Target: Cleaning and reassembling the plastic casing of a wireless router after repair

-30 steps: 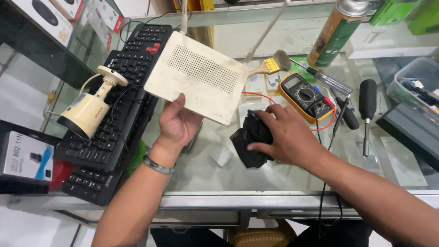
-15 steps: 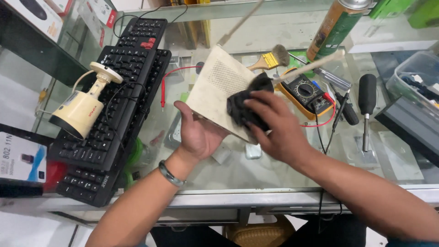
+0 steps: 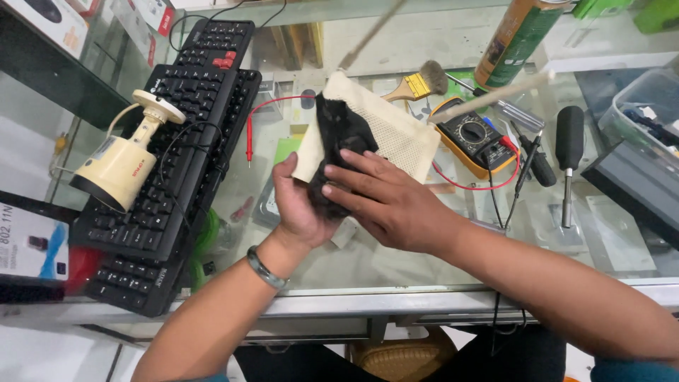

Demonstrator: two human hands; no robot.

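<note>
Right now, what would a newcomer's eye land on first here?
Centre frame: the left hand props up a flat cream perforated device while the right hand presses a crumpled black cloth against it, over the glass tabletop. At left, a cream bullet-shaped camera lies on two black keyboards. Right of the hands sits a yellow-edged black multimeter with red leads.

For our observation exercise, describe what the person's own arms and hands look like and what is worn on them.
Both forearms are bare. The left hand has a dark metal-looking bangle around its wrist. The right hand shows no ring or watch; near the frame's lower right corner its arm meets the edge of a teal sleeve.
</note>
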